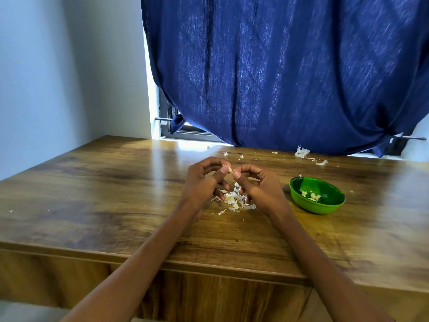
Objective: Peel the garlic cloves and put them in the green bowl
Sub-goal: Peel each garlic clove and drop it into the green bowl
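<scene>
Above the middle of the wooden table (92,182), my left hand (204,180) and my right hand (257,184) meet at the fingertips. Between thumbs and forefingers they pinch a small pale garlic clove (228,168) with papery skin on it. Under the hands lies a heap of white garlic skins (234,199). To the right stands the green bowl (301,202), holding several peeled cloves (312,195).
More skin scraps lie at the back of the table, with a bigger clump (301,152) near the blue curtain (278,73). The curtain hangs over a window behind the table. A white wall stands at the left. The table's front edge runs below my forearms.
</scene>
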The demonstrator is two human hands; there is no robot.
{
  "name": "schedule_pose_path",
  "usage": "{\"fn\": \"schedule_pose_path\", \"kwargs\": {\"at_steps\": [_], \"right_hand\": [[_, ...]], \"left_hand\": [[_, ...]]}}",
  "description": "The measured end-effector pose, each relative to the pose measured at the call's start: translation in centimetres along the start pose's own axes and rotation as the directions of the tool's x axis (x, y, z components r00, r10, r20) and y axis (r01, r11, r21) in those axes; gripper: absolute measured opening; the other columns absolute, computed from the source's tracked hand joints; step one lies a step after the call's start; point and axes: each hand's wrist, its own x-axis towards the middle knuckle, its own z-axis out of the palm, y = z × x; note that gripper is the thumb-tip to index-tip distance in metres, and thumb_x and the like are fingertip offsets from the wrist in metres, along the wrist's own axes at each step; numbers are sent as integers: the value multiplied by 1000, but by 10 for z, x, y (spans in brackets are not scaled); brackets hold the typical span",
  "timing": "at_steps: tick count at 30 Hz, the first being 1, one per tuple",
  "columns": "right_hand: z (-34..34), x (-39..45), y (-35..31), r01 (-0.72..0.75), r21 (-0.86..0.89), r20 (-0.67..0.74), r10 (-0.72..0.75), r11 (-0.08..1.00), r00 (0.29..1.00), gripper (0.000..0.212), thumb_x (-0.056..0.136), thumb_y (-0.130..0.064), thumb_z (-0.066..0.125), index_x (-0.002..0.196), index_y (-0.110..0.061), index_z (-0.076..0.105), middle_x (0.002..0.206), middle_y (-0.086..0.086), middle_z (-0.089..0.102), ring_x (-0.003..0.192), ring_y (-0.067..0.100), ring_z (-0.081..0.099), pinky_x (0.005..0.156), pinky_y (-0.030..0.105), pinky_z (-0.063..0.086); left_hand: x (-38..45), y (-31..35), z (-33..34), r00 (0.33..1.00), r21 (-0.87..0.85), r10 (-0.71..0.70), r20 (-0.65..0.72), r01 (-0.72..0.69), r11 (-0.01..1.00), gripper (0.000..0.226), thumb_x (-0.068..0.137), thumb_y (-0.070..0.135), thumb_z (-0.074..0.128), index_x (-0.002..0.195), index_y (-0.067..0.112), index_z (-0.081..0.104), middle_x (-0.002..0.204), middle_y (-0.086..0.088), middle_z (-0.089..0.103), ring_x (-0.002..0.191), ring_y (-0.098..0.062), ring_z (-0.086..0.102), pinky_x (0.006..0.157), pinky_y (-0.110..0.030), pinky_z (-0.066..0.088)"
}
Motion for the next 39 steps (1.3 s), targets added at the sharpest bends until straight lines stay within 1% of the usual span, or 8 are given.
{"fn": "schedule_pose_path", "kwargs": {"at_steps": [6,10,13,17,23,28,30,39], "right_hand": [[-1,0,1,3,-25,8,-3,1000,1000,13,92,-15,71,90,-28,70,92,-8,72,64,2,67,54,20,53],[-2,1,2,47,-36,-10,-47,998,999,24,93,-13,69,92,-37,71,92,-17,74,77,-1,70,62,18,56],[-1,2,6,74,-162,-29,-79,984,996,7,91,-28,71,96,-32,76,86,-21,72,81,-5,67,71,16,52],[-2,2,9,80,-279,-16,-88,957,996,14,83,-28,80,95,-34,75,86,-17,74,76,2,68,72,25,58],[-2,1,9,80,-322,-6,-87,943,996,13,83,-26,81,88,-34,72,81,-17,72,74,2,68,75,31,59],[-5,1,10,87,-414,34,-80,906,996,27,91,-6,69,94,-32,76,98,-19,73,85,-10,61,78,6,47],[-5,0,10,89,-422,44,-78,902,996,24,92,-8,68,101,-27,77,103,-16,74,88,-10,61,83,10,49],[-7,-3,8,95,-404,-49,-125,910,991,17,75,-17,87,81,-28,76,75,-18,71,71,-7,65,67,9,53]], "left_hand": [[1,3,-4,998,-143,-35,-60,26,989,6,96,7,65,97,8,71,79,5,73,54,-15,59,41,-26,49],[0,1,-2,999,-87,-17,-47,13,996,8,96,6,65,99,10,72,84,2,74,54,-17,58,45,-30,50],[1,0,-2,999,-36,-8,-42,6,999,11,97,7,65,104,9,74,94,-4,75,54,-17,59,53,-40,53],[1,-1,-2,999,-9,-2,-44,2,1000,16,97,7,65,109,11,76,94,-13,75,56,-18,61,56,-42,54],[1,-3,-1,999,54,13,-40,-11,998,15,96,11,69,106,15,77,92,1,76,59,-17,64,52,-38,54],[2,-3,-1,997,48,12,-78,-8,999,8,95,9,68,101,7,73,99,-8,74,59,-18,67,43,-33,53],[3,-4,-2,998,42,8,-68,-5,999,8,95,10,69,102,6,72,102,-8,75,59,-20,68,42,-31,53],[3,-6,-2,999,44,18,-52,-16,999,10,95,10,70,99,16,77,102,-3,77,57,-18,63,51,-39,54]]}}
